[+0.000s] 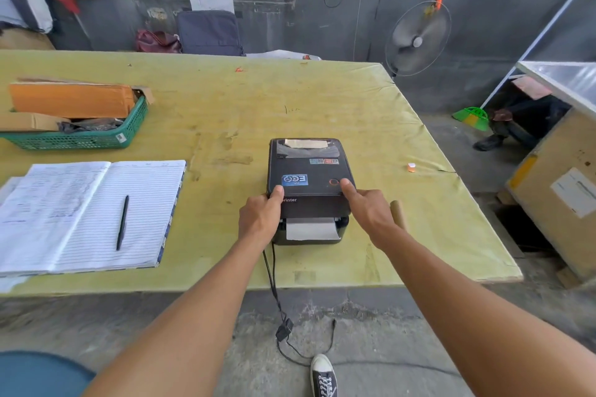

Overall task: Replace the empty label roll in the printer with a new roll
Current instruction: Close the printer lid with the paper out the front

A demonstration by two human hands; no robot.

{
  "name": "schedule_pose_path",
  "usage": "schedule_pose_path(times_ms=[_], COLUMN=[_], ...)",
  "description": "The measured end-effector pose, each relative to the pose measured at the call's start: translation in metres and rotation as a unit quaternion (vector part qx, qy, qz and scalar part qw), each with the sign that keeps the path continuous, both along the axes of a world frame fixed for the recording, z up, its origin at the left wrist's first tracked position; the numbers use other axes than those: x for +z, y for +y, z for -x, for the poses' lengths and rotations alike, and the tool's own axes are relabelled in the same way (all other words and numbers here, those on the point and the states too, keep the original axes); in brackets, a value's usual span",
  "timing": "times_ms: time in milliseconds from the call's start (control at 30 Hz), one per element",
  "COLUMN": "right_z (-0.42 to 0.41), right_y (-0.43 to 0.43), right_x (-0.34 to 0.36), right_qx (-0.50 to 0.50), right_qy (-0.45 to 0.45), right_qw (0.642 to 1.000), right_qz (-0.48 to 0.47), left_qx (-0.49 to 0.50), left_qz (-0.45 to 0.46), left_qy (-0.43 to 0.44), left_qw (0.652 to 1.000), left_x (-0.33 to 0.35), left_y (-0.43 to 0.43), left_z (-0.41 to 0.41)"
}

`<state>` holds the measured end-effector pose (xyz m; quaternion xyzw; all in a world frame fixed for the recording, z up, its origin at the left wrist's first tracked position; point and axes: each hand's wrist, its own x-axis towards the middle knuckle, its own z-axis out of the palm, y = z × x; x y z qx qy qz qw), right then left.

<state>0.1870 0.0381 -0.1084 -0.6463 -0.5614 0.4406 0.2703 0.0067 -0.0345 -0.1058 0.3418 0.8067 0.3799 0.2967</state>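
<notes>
A black label printer sits near the front edge of the yellow-green table, lid down, with a white label strip sticking out of its front slot. My left hand holds the printer's front left corner, thumb on top of the lid. My right hand rests on the front right corner, thumb pressed beside the round button. A brown cardboard core lies on the table just right of my right hand, partly hidden by it.
An open lined notebook with a black pen lies at the left. A green basket holding cardboard packs stands at far left. The printer's cables hang over the table edge to the floor. A small orange-white item lies at right.
</notes>
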Motion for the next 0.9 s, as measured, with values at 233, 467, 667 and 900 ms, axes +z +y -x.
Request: schedule_pose_path(times_ms=[233, 467, 667, 900], right_z=[-0.003, -0.003, -0.001, 0.0], right_y=[0.001, -0.001, -0.006, -0.008], right_x=[-0.018, -0.02, -0.029, -0.013], right_qx=[-0.022, -0.013, -0.023, -0.026], right_qy=[-0.002, -0.029, -0.03, -0.005], right_qw=[1.0, 1.0, 0.999, 0.997], right_qz=[0.006, 0.002, 0.004, 0.078], left_qx=[-0.015, 0.043, 0.025, 0.015], left_qz=[0.028, 0.05, 0.08, 0.103], left_qy=[-0.016, -0.068, -0.066, -0.097], left_qw=[0.999, 0.995, 0.994, 0.99], left_x=[-0.016, -0.019, -0.025, -0.022], left_y=[-0.006, 0.011, 0.009, 0.013], left_z=[0.006, 0.014, 0.013, 0.015])
